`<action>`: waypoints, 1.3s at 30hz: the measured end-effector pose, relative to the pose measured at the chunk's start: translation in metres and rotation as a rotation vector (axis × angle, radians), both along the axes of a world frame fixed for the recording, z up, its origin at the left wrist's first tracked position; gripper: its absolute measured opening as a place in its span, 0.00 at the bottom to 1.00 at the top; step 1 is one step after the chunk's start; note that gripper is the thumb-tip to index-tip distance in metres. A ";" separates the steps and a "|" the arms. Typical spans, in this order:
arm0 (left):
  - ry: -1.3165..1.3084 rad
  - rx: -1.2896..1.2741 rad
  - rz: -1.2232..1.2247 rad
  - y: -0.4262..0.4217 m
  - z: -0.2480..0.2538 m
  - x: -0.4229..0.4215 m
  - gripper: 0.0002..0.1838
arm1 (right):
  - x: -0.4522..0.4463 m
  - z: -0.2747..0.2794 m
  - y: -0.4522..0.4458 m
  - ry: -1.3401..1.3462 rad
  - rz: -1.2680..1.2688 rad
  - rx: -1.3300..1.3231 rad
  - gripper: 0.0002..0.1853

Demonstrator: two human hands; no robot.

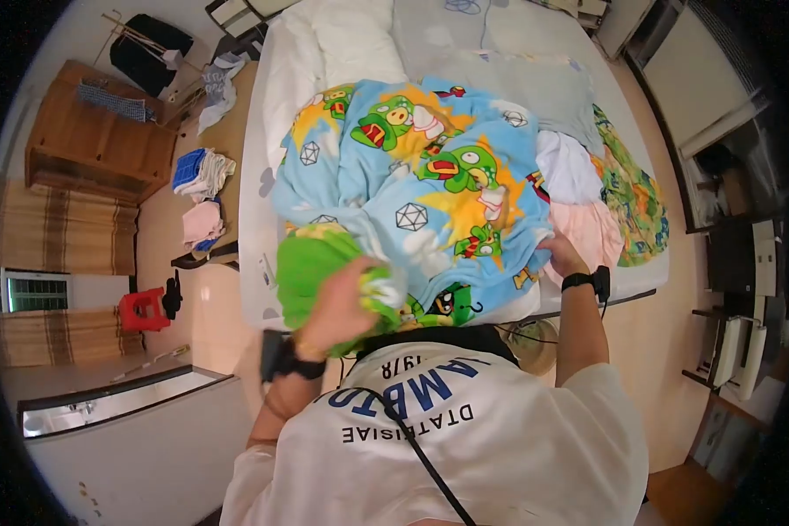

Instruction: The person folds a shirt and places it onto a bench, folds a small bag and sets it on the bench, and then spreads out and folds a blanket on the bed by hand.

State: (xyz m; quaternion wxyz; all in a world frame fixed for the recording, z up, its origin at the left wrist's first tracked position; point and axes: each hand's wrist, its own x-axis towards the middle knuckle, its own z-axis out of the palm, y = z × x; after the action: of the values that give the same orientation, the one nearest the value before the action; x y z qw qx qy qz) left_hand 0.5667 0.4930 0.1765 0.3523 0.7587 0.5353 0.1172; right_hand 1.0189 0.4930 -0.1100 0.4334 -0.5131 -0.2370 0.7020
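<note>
A light blue fleece blanket (394, 188) with green cartoon figures and orange bursts lies bunched over the near part of the bed. My left hand (337, 302), blurred by motion, is closed on the blanket's green and yellow part at the near left; the fabric by its fingers is blurred too. At the near right, my right hand (565, 254) pinches the blanket's light blue edge, fingertips partly hidden in the cloth. Just beside it lies a pink cloth (592, 230), with a white cloth (568, 167) above that.
White bedding (359, 39) and a grey sheet (535, 88) cover the far bed. A green patterned cloth (636, 206) lies along its right side. To the left are folded clothes (203, 174) on a bench, a red stool (145, 309) and a wooden cabinet (101, 131).
</note>
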 end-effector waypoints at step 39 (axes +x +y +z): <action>0.147 -0.377 -0.007 -0.004 -0.198 -0.031 0.54 | -0.320 0.222 0.291 -0.545 -0.162 0.798 0.26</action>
State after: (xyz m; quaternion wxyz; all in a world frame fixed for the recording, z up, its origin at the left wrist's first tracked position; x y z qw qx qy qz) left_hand 0.5358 0.4886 -0.0219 0.4487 0.6877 0.5693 -0.0419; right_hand 0.6990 0.7839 0.1120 0.5714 -0.4889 -0.5517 0.3606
